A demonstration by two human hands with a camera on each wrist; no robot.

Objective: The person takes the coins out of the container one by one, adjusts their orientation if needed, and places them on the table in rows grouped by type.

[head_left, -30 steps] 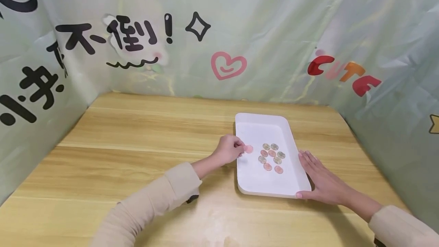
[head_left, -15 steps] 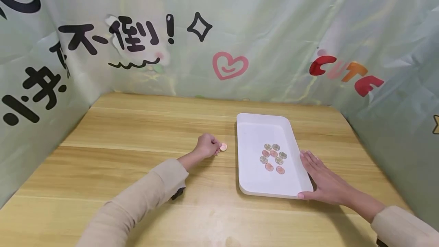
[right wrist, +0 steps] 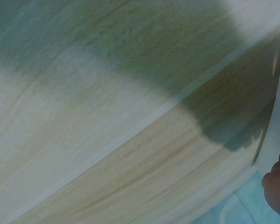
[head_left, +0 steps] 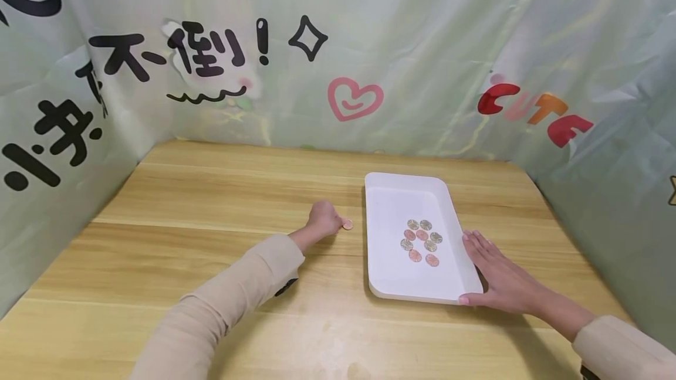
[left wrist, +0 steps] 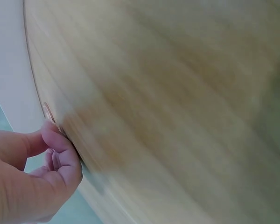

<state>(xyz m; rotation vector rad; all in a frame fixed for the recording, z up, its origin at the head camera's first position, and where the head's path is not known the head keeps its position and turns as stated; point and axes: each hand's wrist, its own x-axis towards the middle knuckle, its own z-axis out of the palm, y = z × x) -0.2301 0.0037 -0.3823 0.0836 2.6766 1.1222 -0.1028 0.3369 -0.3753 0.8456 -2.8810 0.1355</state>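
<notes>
My left hand is low over the table, left of the white tray. Between thumb and fingertip it pinches a pinkish copper-coloured coin, whose edge juts past the fingers in the left wrist view. Inside the tray lie several coins, some copper-coloured like this coin, others brassy like this one. Against the tray's right side rests my right hand, fingers straight, thumb at the near right corner. The right wrist view catches only part of that hand.
A wooden table carries the tray. Behind and beside it hangs a pale green printed cloth with black writing, a pink heart and coloured letters.
My left hand has moved left from over the tray to the table with the coin, then turned over and shifted slightly right. The right hand and the coins in the tray stay put.
</notes>
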